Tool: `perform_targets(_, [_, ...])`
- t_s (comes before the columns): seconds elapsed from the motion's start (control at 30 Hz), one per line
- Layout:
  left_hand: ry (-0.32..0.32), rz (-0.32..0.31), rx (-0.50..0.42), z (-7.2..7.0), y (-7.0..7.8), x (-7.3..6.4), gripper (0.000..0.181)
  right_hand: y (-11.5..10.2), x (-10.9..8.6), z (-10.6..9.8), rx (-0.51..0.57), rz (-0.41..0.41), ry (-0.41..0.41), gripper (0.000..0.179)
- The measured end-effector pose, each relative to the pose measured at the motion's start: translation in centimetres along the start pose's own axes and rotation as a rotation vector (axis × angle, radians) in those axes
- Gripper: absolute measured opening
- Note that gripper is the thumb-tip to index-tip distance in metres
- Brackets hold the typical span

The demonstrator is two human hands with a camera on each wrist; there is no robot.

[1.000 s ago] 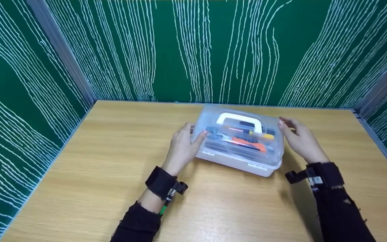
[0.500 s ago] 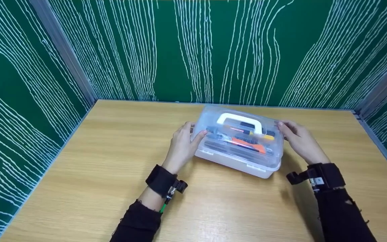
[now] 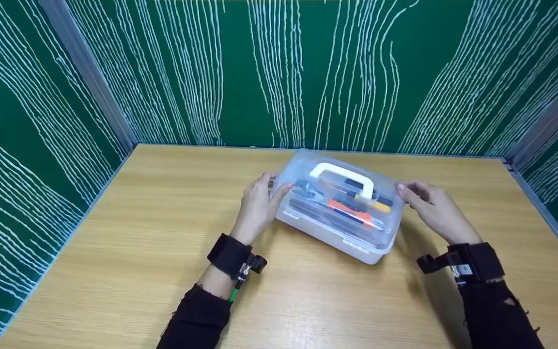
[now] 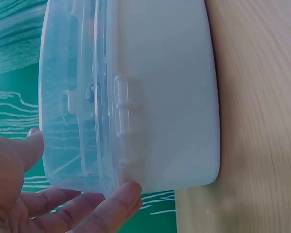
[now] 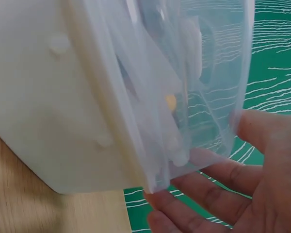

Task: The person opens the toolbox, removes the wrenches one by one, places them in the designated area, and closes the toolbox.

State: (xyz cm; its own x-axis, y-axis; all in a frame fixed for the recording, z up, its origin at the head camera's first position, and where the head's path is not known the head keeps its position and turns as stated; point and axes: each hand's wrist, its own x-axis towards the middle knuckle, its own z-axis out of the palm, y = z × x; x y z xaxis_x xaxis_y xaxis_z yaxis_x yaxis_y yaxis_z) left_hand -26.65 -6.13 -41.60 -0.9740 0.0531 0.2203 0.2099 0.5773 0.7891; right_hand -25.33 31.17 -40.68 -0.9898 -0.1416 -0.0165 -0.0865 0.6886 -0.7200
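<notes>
A plastic toolbox (image 3: 330,237) with a white base, a clear lid (image 3: 293,167) and a white carry handle (image 3: 341,170) sits at an angle on the table. Through the lid show an orange-and-black tool (image 3: 351,212), a yellow-handled tool (image 3: 379,207) and other items too blurred to name. My left hand (image 3: 257,206) holds the box's left end, its thumb on the lid and its fingers around the end wall. At the opposite end, my right hand (image 3: 436,211) grips the far right corner between thumb and fingers. In the right wrist view, fingertips (image 5: 157,199) reach under the lid's rim.
The wooden table (image 3: 162,232) extends around the box on all sides. Green panels (image 3: 240,72) with white wavy lines stand along its back and sides, joined by grey posts (image 3: 90,72). The box's far left corner lies near the back edge.
The toolbox has turned clockwise, its right end swinging nearer to me, and shifted slightly left. Both hands have moved with it and keep hold of its ends.
</notes>
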Motion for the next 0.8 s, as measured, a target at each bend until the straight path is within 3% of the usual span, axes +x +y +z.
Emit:
perform_targets(0.17, [0.013, -0.007, 0.001, -0.1, -0.3, 0.5, 0.045, -0.3, -1.1, -0.1, -0.025, 0.009, 0.0, 0.081])
perform_targets(0.4, [-0.005, -0.023, 0.006, -0.5, -0.5, 1.3, 0.044, -0.8, -2.5, -0.5, -0.099, -0.067, 0.004, 0.065])
perform_targets(0.63, [-0.037, -0.103, -0.016, -0.8, -0.4, 2.3, 0.043, -1.2, -3.0, -0.9, -0.076, -0.043, -0.082, 0.063])
perform_targets(0.8, [-0.058, -0.12, -0.033, -0.8, -0.5, 2.9, 0.044, -1.6, -3.4, -0.9, -0.093, -0.04, -0.128, 0.056])
